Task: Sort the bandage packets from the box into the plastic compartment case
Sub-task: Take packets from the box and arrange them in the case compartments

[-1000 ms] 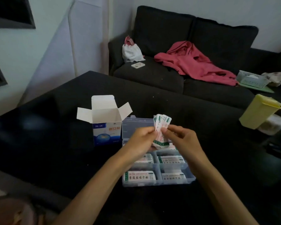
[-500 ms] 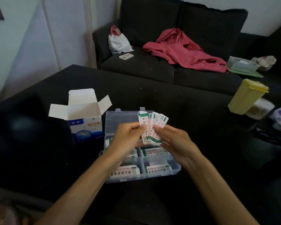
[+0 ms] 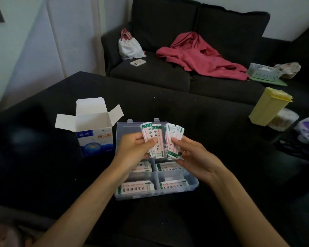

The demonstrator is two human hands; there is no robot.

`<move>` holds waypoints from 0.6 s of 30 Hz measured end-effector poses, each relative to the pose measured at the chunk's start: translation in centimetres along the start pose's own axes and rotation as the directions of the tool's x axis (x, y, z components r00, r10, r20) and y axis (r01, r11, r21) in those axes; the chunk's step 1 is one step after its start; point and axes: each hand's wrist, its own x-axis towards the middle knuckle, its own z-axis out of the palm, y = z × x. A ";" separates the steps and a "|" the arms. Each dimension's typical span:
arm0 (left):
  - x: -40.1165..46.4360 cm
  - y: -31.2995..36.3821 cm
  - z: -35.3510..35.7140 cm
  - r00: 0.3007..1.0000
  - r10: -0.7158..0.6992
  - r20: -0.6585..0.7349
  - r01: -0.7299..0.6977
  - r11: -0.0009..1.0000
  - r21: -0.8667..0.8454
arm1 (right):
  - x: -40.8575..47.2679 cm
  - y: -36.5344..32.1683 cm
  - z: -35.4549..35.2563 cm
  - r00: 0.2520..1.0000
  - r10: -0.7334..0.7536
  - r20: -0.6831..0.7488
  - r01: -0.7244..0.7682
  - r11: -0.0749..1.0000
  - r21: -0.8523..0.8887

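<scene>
Both hands are up over the clear plastic compartment case (image 3: pixel 193 182), and each one has bandage packets in it. The left hand (image 3: pixel 134 148) pinches a small batch of packets (image 3: pixel 152 138) between thumb and curled fingers, the printed faces turned up toward the camera. Just to its right, the right hand (image 3: pixel 194 157) pinches its own fanned batch (image 3: pixel 174 141), thumb pressed on the front, fingers curled behind. The two batches stand upright, close together but with a narrow gap between them, above the far half of the case.

Down in the case, the lid (image 3: pixel 125 129) lies open on the far side. Four compartments near the person each hold flat packets, green-edged with printed text: near left (image 3: pixel 135 188), near right (image 3: pixel 173 185), and two more (image 3: pixel 168 166) behind them, the left one partly hidden under the left wrist.

To the left of the case stands the white-and-blue cardboard box (image 3: pixel 95 136), flaps spread open, upright on the black table (image 3: pixel 185 113). At the table's right edge a yellow plastic container (image 3: pixel 269 107) leans tilted. On the dark sofa (image 3: pixel 150 75) beyond lie a red garment (image 3: pixel 200 54), a white bag (image 3: pixel 129 47) and a phone (image 3: pixel 138 62).
</scene>
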 end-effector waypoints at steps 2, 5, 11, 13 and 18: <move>0.0 -0.1 0.1 1.000 -0.021 0.000 0.021 1.000 -0.005 | 0.1 0.5 0.2 0.996 -0.056 -0.073 0.045 0.988 -0.149; -0.1 -0.1 0.4 1.000 -0.023 -0.006 0.023 1.000 -0.007 | 0.2 1.1 0.7 0.982 -0.143 -0.122 0.110 0.963 -0.246; -0.3 -0.2 1.0 0.999 0.031 0.007 -0.031 0.999 -0.023 | -0.1 1.3 1.5 0.960 -0.252 -0.123 0.198 0.919 -0.340; -0.3 -0.1 1.2 0.999 0.021 0.033 -0.019 0.999 -0.037 | -0.2 1.3 1.4 0.954 -0.267 -0.132 0.206 0.911 -0.358; -0.3 0.1 1.3 1.000 -0.012 0.005 0.012 0.998 -0.054 | -0.5 1.1 1.3 0.971 -0.211 -0.111 0.174 0.947 -0.271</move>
